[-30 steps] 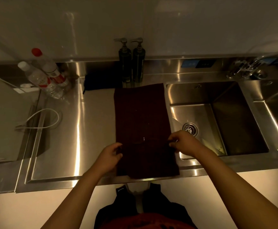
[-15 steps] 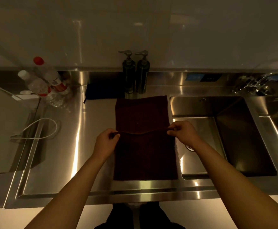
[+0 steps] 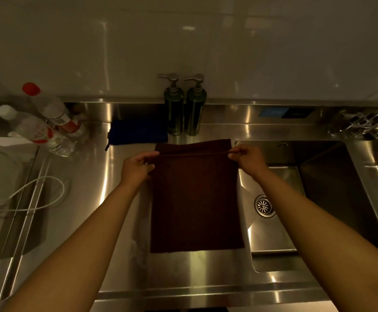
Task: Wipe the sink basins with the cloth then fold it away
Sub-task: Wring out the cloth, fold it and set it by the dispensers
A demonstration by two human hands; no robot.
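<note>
- Head view: the dark cloth (image 3: 196, 199) lies flat on the steel surface (image 3: 89, 167), just left of the sink basin (image 3: 318, 199), long axis running near to far.
- The left hand (image 3: 136, 168) and right hand (image 3: 247, 159) each pinch a corner of the folded-over edge, which sits just short of the cloth's far edge.
- The fold looks nearly closed.

You look down at a steel counter (image 3: 89, 199). Your left hand (image 3: 136, 168) and right hand (image 3: 247, 159) each pinch a corner of a dark maroon cloth (image 3: 194, 199), its folded layer almost reaching the far edge. A sink basin (image 3: 332, 199) sits just right; two pump bottles (image 3: 184, 111) stand behind.
</note>
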